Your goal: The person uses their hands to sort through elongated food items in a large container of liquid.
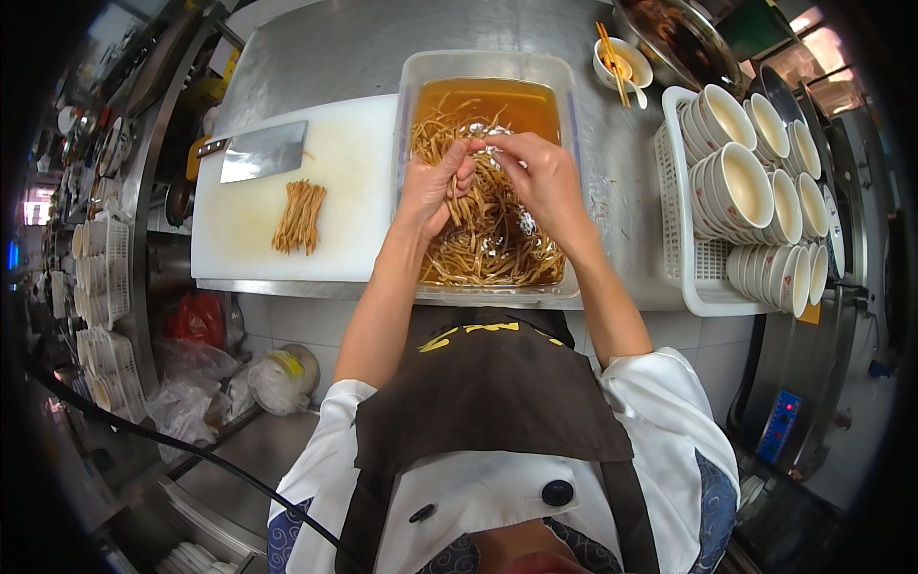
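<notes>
A clear plastic tub (pixel 488 63) stands before me, holding brown liquid and long brown strips of food (pixel 488 258) that look like dried vegetable. Over its middle, my left hand (pixel 441 183) is closed on a few of these strips, which hang below its fingers. My right hand (pixel 534 168) is just to the right, thumb and fingertips pinched near the left hand's thumb; what lies between them is too small to tell. Left of the tub, a neat bundle of strips (pixel 299 217) lies on a white cutting board (pixel 351 215). A cleaver (pixel 264 152) rests flat behind the bundle.
At the right, a white plastic basket (pixel 670 194) holds stacked bowls (pixel 742 185). A small bowl (pixel 638 57) with chopsticks (pixel 612 61) and a spoon stands at the back right, beside a large metal pan (pixel 681 43). Plastic bags (pixel 186 402) sit low at the left. A black cable (pixel 208 455) crosses the lower left.
</notes>
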A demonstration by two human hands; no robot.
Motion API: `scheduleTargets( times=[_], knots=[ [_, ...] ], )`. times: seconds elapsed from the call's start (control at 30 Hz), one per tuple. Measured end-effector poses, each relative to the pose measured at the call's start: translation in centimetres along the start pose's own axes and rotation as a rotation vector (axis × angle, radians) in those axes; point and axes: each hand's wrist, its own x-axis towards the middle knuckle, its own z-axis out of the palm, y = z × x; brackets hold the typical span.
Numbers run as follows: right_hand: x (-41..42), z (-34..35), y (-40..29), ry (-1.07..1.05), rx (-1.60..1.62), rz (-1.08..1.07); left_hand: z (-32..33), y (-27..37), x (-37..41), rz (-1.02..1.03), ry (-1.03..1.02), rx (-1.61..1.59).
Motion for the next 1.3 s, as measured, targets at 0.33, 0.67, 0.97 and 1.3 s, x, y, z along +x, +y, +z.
scheduleTargets(
  times=[0.33, 0.67, 0.97, 1.3],
  knots=[
    [0.8, 0.8, 1.1, -0.048, 0.102, -0.104, -0.3, -0.9, 0.1, 0.009, 0.041, 0.135],
    [-0.3, 1.2, 2.5, -0.179, -0.197, -0.116, 0.0, -1.6, 0.1, 0.038, 0.082, 0.418],
    [-0.7, 2.9, 3.4, 0.085, 0.875, 0.556, 0.1, -1.1, 0.1, 0.108, 0.113, 0.244],
    [-0.2, -0.5, 3.1, 0.244, 0.912, 0.61, -0.4, -1.3, 0.6, 0.058, 0.217, 0.078]
  ],
)
